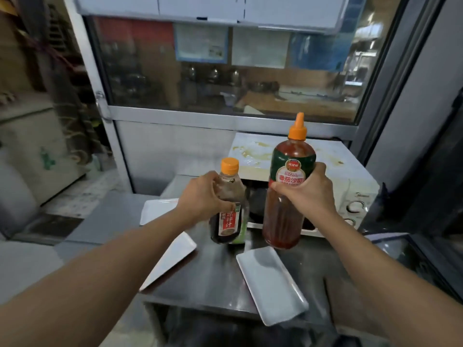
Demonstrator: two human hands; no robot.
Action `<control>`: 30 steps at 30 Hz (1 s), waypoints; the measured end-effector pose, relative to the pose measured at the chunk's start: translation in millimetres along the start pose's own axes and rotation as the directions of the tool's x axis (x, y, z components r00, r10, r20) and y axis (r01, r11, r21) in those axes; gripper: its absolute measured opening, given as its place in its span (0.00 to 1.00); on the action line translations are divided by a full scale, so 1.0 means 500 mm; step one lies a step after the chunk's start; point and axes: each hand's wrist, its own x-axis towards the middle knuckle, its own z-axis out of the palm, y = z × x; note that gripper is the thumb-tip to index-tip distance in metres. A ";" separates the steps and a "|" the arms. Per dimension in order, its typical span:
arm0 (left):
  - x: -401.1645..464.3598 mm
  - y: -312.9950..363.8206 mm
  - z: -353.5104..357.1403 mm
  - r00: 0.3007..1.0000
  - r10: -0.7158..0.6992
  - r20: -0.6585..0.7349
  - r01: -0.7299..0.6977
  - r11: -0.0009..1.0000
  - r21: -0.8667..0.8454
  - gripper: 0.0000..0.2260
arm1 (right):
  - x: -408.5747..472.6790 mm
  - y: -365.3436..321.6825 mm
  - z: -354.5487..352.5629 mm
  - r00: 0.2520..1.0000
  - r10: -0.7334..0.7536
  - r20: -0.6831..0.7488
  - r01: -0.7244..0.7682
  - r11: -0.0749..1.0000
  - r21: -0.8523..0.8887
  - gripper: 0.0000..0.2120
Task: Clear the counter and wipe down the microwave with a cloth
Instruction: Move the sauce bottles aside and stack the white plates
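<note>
My left hand (200,196) grips a small dark sauce bottle (229,221) with an orange cap, held above the steel counter (215,274). A tall red ketchup bottle (288,196) with an orange nozzle is gripped at its label by my right hand (310,191). Both bottles are upright in front of a white microwave (350,181), whose top is smeared with yellowish stains. No cloth is in view.
Three white rectangular plates lie on the counter: one at the back left (156,209), one at the left edge (172,259), one at the front (270,284). A glass window panel (225,71) stands behind the microwave. A dark unit (413,261) sits at the right.
</note>
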 end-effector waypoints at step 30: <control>-0.097 -0.407 -0.436 0.989 -0.130 -0.069 0.134 0.990 0.053 0.23 | -0.181 -0.435 0.409 0.986 -0.107 0.129 0.101 0.994 0.047 0.40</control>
